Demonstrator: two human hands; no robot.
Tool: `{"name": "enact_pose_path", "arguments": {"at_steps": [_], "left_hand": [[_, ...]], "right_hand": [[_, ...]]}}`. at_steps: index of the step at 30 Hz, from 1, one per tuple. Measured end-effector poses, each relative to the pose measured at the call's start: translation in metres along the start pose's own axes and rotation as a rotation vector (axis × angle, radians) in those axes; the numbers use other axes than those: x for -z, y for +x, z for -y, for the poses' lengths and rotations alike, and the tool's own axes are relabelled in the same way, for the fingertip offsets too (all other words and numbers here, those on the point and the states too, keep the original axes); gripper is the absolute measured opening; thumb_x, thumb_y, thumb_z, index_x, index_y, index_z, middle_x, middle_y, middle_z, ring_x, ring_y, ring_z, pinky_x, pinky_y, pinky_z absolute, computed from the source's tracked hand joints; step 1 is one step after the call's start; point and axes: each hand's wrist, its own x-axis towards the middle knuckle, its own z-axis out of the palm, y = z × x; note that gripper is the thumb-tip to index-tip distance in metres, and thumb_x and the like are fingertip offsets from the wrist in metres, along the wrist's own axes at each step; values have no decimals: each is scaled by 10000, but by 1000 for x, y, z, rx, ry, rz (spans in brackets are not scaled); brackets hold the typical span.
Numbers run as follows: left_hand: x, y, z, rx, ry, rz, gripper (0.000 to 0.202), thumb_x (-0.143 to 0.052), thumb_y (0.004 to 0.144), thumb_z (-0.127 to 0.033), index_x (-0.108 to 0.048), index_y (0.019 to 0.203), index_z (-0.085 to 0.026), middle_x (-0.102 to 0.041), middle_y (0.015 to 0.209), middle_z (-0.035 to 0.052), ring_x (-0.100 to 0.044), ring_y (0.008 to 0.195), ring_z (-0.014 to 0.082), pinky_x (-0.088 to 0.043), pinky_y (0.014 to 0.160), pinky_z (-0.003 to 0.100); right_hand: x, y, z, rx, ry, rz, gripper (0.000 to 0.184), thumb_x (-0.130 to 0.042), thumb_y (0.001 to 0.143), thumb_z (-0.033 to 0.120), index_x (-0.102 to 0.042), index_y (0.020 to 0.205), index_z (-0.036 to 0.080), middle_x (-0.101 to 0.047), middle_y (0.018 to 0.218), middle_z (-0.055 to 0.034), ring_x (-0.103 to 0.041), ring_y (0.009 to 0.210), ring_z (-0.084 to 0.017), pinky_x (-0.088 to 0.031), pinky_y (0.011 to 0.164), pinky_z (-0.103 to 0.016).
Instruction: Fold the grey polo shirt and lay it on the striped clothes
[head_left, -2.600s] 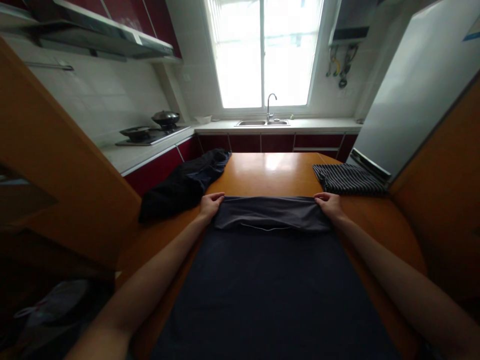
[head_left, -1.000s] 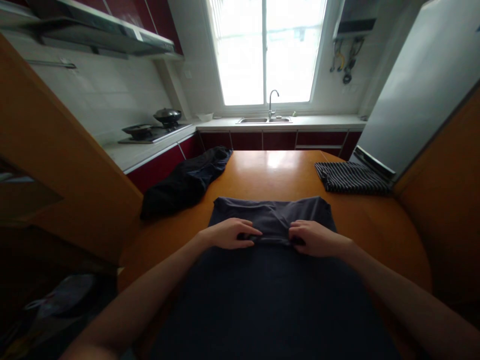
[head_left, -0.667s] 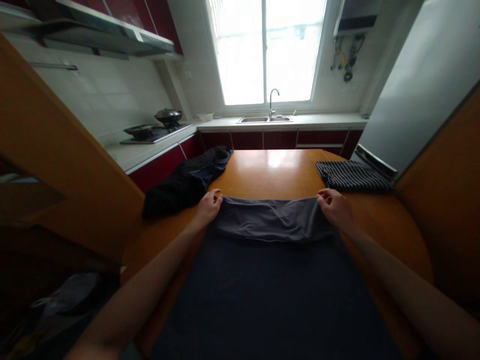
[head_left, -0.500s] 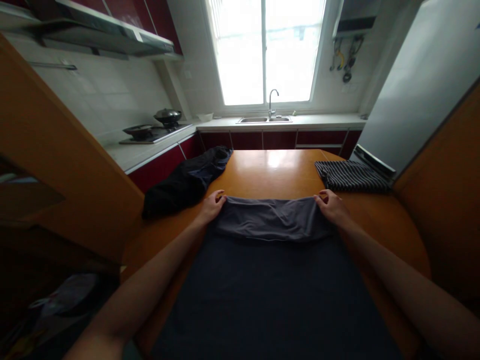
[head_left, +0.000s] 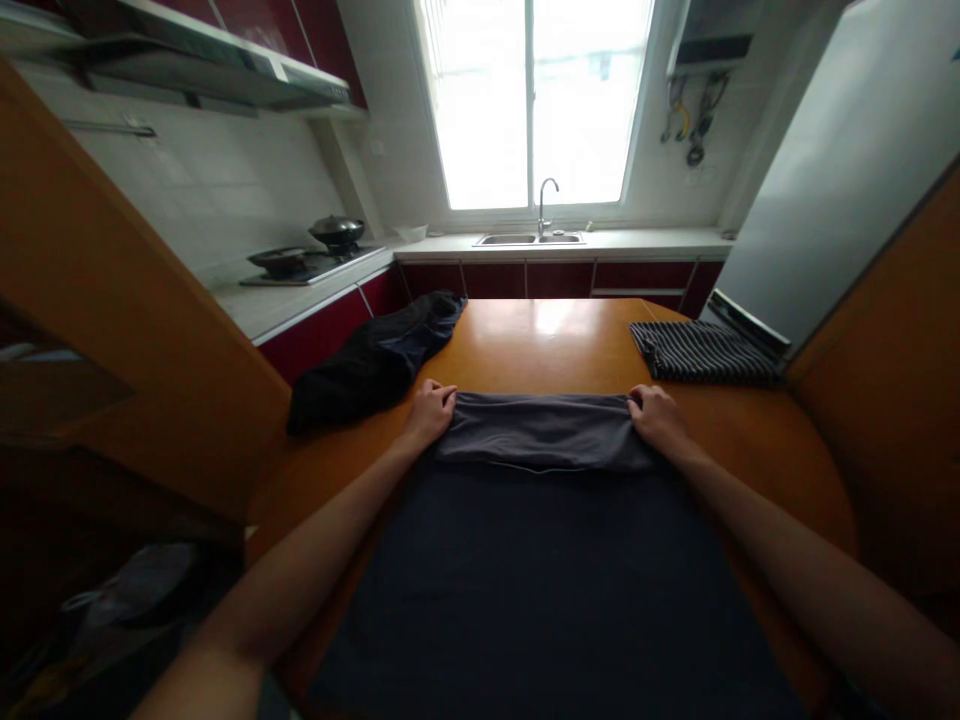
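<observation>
A dark blue-grey cloth garment (head_left: 555,580) lies spread over the wooden table (head_left: 525,345), running toward me and out of the bottom of the view. Its far end is turned over into a lighter grey folded band (head_left: 540,430). At the band's far left corner, my left hand (head_left: 431,412) pinches the fabric between thumb and fingers. My right hand (head_left: 658,415) grips the opposite far corner the same way. Between the two hands the far edge runs nearly straight. The kind of garment cannot be made out for sure.
A crumpled black garment (head_left: 367,365) lies at the table's left edge. Far right, a folded black-and-white striped cloth (head_left: 705,352) rests near the fridge (head_left: 832,190). Beyond the table are a sink (head_left: 510,240) with a tap and a stove (head_left: 319,265) with two pans.
The folded band looks flatter and smoother, with fewer wrinkles, and its near edge has drawn slightly away from me. Both hands remain at the corners, their fingers curled lower.
</observation>
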Motion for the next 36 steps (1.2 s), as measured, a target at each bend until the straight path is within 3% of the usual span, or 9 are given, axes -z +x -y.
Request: {"name": "enact_pose_path", "arguments": {"at_steps": [3,5,8,11,17,22,27,31,36], "left_hand": [[10,-12,-17,-274,79,23,405,-505,977,-305,-684,1307,-155,-609,1334,145,-557,1277,290,-419,1137,446],[15,-25,-28,-468,35,180,444,-463,1024,-364,-605,1409,-192,-557,1444,120,-492,1366,270,-372,1181,432],[20,-49,-34,-649,47,451,498,-389,1068,-435,-444,1540,-285,-422,1596,63,-353,1490,255,-260,1241,449],[24,-68,-30,-647,131,596,517,-330,1085,-458,-323,1591,-352,-288,1666,25,-214,1550,271,-156,1260,513],[36,-79,-56,-707,69,600,597,-372,1075,-472,-196,1629,-335,-198,1689,34,-151,1564,260,-128,1270,498],[21,-88,-92,-827,51,687,674,-470,1034,-511,-176,1626,-374,-151,1696,4,-73,1571,298,-74,1265,554],[16,-96,-90,-800,45,795,680,-468,1030,-521,-166,1624,-388,-155,1695,-5,-30,1569,326,-60,1246,615],[30,-94,-90,-781,9,854,704,-522,1003,-540,-204,1615,-400,-175,1691,8,-21,1565,349,-47,1227,654],[24,-59,-116,-750,-165,873,456,-358,1073,-490,-556,1452,-329,-497,1549,47,-363,1491,269,-176,1247,538]], "right_hand": [[10,-9,13,174,-35,-146,367,-487,974,342,-675,1225,152,-633,1254,-198,-567,1196,-364,-465,1000,-527],[15,-20,22,360,48,-138,391,-457,1000,370,-651,1287,188,-598,1352,-163,-518,1294,-336,-419,1087,-525],[17,-42,30,634,137,69,467,-418,1033,420,-552,1441,236,-486,1535,-105,-399,1446,-283,-336,1192,-492],[16,-63,29,757,88,304,549,-399,1046,460,-392,1568,290,-330,1652,-65,-252,1535,-274,-245,1237,-531],[25,-73,44,760,60,349,657,-442,1033,474,-232,1628,289,-232,1680,-83,-169,1555,-283,-179,1246,-573],[24,-85,74,851,62,378,666,-447,1027,527,-257,1621,293,-189,1687,-75,-124,1562,-277,-151,1254,-560],[15,-93,69,788,83,444,697,-457,1007,582,-293,1611,276,-134,1687,-95,-120,1559,-294,-180,1252,-540],[12,-81,66,655,179,461,648,-339,1048,549,-354,1590,197,-291,1645,-126,-226,1541,-262,-223,1249,-501],[2,-51,86,516,97,311,613,-260,1063,444,-473,1515,89,-340,1625,-173,-241,1539,-271,-212,1246,-488]]}}
